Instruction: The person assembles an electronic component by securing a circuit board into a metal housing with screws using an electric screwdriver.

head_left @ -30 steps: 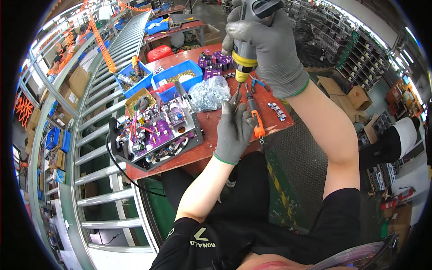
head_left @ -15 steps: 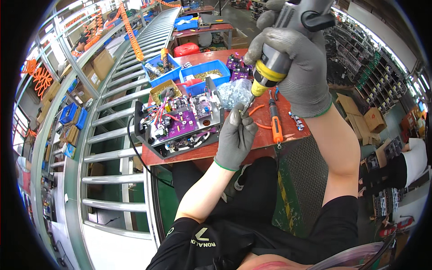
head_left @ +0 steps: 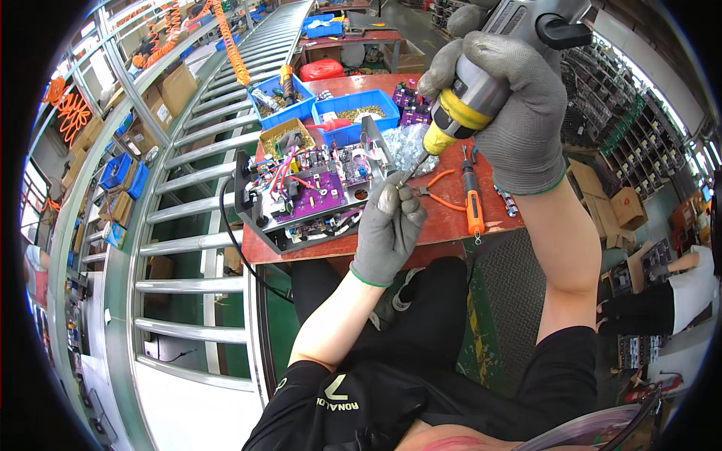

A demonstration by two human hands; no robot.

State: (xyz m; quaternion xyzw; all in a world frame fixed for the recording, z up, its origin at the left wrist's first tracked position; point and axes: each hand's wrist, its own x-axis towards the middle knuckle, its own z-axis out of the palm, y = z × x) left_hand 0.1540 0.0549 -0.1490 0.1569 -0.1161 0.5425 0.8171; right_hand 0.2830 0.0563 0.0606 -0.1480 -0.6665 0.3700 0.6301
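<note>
My gloved right hand (head_left: 526, 113) grips a grey-and-yellow power screwdriver (head_left: 465, 109), raised over the red table with its bit tilted down to the left. Just at the bit's tip, my gloved left hand (head_left: 387, 237) is closed in a pinch. Whatever lies between its fingertips is too small to make out. Left of that hand sits an opened metal chassis (head_left: 259, 225) with a purple circuit board (head_left: 320, 197) and loose red and white wires. Behind the bit lies a clear plastic bag (head_left: 406, 146) of small parts.
Blue bins (head_left: 357, 135) and a small carton (head_left: 274, 143) hold brass-coloured screws. Orange-handled pliers (head_left: 446, 203) and an orange-and-black screwdriver (head_left: 472, 199) lie on the red table (head_left: 353, 248). A roller conveyor (head_left: 192, 286) runs along the left. Another person (head_left: 662, 304) is at the far right.
The view has shifted slightly, so the table and chassis appear a little further right and higher. The power screwdriver has moved slightly right, and its bit still meets my left fingertips.
</note>
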